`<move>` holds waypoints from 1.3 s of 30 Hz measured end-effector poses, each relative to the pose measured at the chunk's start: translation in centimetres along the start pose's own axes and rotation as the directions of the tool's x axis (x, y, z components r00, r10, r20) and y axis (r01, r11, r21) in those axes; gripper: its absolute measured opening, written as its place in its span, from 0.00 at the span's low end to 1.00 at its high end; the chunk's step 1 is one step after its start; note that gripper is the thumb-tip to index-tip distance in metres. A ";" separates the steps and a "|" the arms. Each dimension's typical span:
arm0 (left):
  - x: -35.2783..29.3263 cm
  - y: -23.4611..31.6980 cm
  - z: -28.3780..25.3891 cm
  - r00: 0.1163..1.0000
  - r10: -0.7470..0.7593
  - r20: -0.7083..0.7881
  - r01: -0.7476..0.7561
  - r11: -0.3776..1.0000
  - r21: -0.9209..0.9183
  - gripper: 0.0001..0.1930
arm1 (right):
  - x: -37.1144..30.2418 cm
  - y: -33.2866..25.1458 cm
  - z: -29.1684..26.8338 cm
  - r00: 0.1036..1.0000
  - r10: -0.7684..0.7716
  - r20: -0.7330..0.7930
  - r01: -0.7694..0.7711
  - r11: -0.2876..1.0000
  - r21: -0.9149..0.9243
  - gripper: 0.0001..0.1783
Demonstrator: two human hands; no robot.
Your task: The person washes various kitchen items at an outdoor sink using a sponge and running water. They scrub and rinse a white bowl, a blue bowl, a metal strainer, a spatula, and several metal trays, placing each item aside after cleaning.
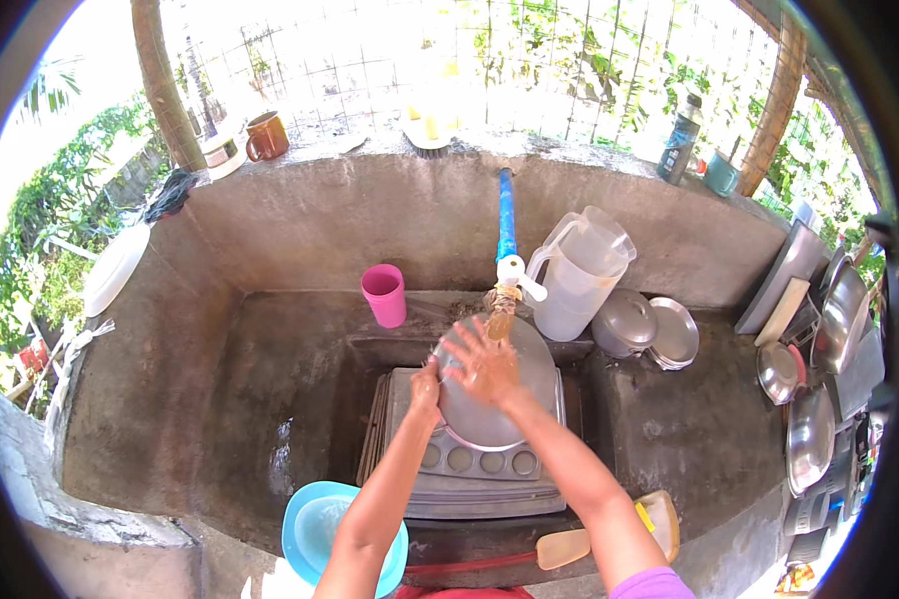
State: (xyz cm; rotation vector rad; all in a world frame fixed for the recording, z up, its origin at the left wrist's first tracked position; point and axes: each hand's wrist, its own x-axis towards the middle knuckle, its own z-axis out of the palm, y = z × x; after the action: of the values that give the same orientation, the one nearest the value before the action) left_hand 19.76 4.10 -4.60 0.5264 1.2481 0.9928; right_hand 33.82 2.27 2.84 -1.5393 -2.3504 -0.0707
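Note:
Under the tap [510,268] I hold a large round grey dish [529,384]; whether it is a shallow pan or a lid I cannot tell. My left hand [426,387] is closed on its left rim. Over its upper part lies my right hand [484,365], fingers spread, touching or just above the surface. Beneath the dish sits a stack of flat baking trays [449,499], topped by a tray with round cups [459,460]. Brownish wrapping around the tap's mouth hides the spout.
A pink cup [385,297], a clear plastic pitcher [571,299], a lidded pot [624,321] and round pans [674,332] stand along the back. A light-blue basin [305,524] is near left. Metal cookware [811,439] crowds the right edge. A bottle [679,142] stands on the wall.

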 end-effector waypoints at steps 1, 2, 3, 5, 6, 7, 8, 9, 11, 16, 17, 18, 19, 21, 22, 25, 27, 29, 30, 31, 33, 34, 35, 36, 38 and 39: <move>-0.5 -0.1 0.3 0.999 0.053 0.009 -0.053 0.997 0.053 0.21 | 0.6 0.7 -0.6 0.972 0.230 0.040 -0.233 0.959 0.162 0.24; -0.9 -0.2 0.6 0.994 0.112 0.014 -0.113 0.991 0.066 0.21 | 1.1 1.3 -1.0 0.891 0.413 0.190 -0.454 0.833 0.316 0.23; -1.0 -0.2 1.0 0.993 0.119 0.023 -0.121 0.988 0.091 0.22 | 1.3 1.3 -1.0 0.759 0.576 0.304 -0.648 0.618 0.446 0.23; -0.9 -0.1 1.7 0.991 0.136 0.000 -0.136 0.989 0.062 0.24 | 1.4 1.2 -0.2 0.923 0.366 -0.122 -0.347 0.926 0.149 0.19; -0.8 0.1 1.9 0.991 0.115 0.072 -0.121 0.988 0.093 0.25 | 1.3 1.5 0.0 0.952 0.224 -0.207 -0.226 0.974 0.013 0.17; -0.6 0.4 2.2 0.983 0.153 0.104 -0.164 0.980 0.109 0.26 | 1.1 1.4 0.3 0.901 0.074 -0.427 -0.136 0.984 -0.117 0.16; -0.7 0.7 2.6 0.971 0.171 0.165 -0.193 0.973 0.130 0.27 | 0.7 1.7 0.4 0.849 -0.029 -0.527 -0.075 0.982 -0.174 0.15; -0.7 1.6 2.4 0.980 0.091 0.177 -0.151 0.920 0.363 0.27 | 0.5 2.1 0.6 0.802 -0.190 -0.566 0.017 0.955 -0.297 0.16; -1.4 3.2 2.9 0.867 0.387 0.313 -0.494 0.592 0.636 0.26 | -0.5 4.4 0.5 0.920 0.362 -0.151 -0.295 0.892 0.343 0.18; -4.6 6.0 7.4 0.604 0.558 0.569 -0.561 -0.209 0.801 0.25 | -4.8 7.6 2.8 0.684 0.681 0.260 -0.441 0.103 0.891 0.18; -5.5 5.3 8.1 0.531 0.522 0.667 -0.653 -0.250 0.715 0.27 | -6.0 7.6 3.3 0.579 0.739 0.344 -0.432 -0.080 0.898 0.18; -6.1 4.6 8.5 0.421 0.517 0.745 -0.718 -0.313 0.622 0.29 | -7.1 7.3 3.8 0.549 0.785 0.287 -0.338 -0.105 0.935 0.18; -6.0 4.3 8.6 0.342 0.428 0.837 -0.789 -0.353 0.503 0.31 | -8.5 7.1 3.9 0.501 0.805 0.316 -0.300 -0.181 0.937 0.18; -5.3 3.5 8.2 0.335 0.504 0.796 -0.767 -0.344 0.541 0.34 | -10.6 6.9 3.8 0.438 0.833 0.338 -0.261 -0.242 0.934 0.19; -4.8 3.1 7.7 0.408 0.472 0.781 -0.727 -0.349 0.591 0.35 | -11.4 6.8 3.7 0.422 0.845 0.329 -0.265 -0.232 0.936 0.19; -4.0 2.0 8.5 0.499 0.512 0.699 -0.696 -0.244 0.675 0.37 | -12.6 6.6 3.2 0.351 0.881 0.318 -0.273 -0.228 0.934 0.19; -4.4 0.8 9.6 0.502 0.359 0.787 -0.790 -0.180 0.587 0.36 | -12.7 6.5 3.0 0.348 0.884 0.311 -0.284 -0.216 0.934 0.19; -4.1 0.2 9.8 0.420 0.466 0.779 -0.766 -0.279 0.579 0.35 | -13.0 6.3 2.8 0.342 0.886 0.312 -0.244 -0.238 0.940 0.19; -3.8 -0.3 9.7 0.379 0.470 0.797 -0.773 -0.312 0.552 0.35 | -13.2 6.3 2.7 0.356 0.868 0.345 -0.223 -0.280 0.934 0.19; -2.3 0.4 8.7 0.425 0.524 0.738 -0.712 -0.310 0.630 0.32 | -13.5 6.3 2.6 0.343 0.890 0.302 -0.232 -0.231 0.945 0.19; 1.3 1.6 5.4 0.464 0.728 0.505 -0.601 -0.160 0.783 0.27 | -14.0 6.4 2.3 0.335 0.890 0.309 -0.232 -0.240 0.943 0.19; 2.9 1.6 3.4 0.600 0.699 0.389 -0.558 0.017 0.830 0.23 | -14.2 6.6 2.3 0.288 0.905 0.312 -0.233 -0.250 0.940 0.18; 4.2 1.4 1.2 0.857 0.463 0.225 -0.458 0.486 0.744 0.21 | -14.1 6.7 2.6 0.325 0.875 0.359 -0.201 -0.307 0.930 0.18; 5.4 1.4 -0.9 0.956 0.204 0.212 -0.289 0.783 0.551 0.22 | -13.9 6.9 3.1 0.318 0.860 0.399 -0.164 -0.364 0.917 0.18; 6.3 0.7 -3.8 0.979 -0.066 0.191 0.019 0.971 0.237 0.23 | -12.9 7.4 4.7 0.297 0.847 0.441 -0.134 -0.420 0.897 0.18; 6.1 0.3 -5.2 0.989 -0.095 0.115 0.078 0.986 0.148 0.23 | -12.1 7.5 6.0 0.275 0.851 0.448 -0.145 -0.424 0.894 0.18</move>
State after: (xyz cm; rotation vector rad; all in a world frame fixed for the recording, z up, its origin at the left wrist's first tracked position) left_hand 14.76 8.45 -9.08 0.6295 1.2283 0.7904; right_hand 43.48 -3.94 -7.48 -1.3087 -0.1429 1.0549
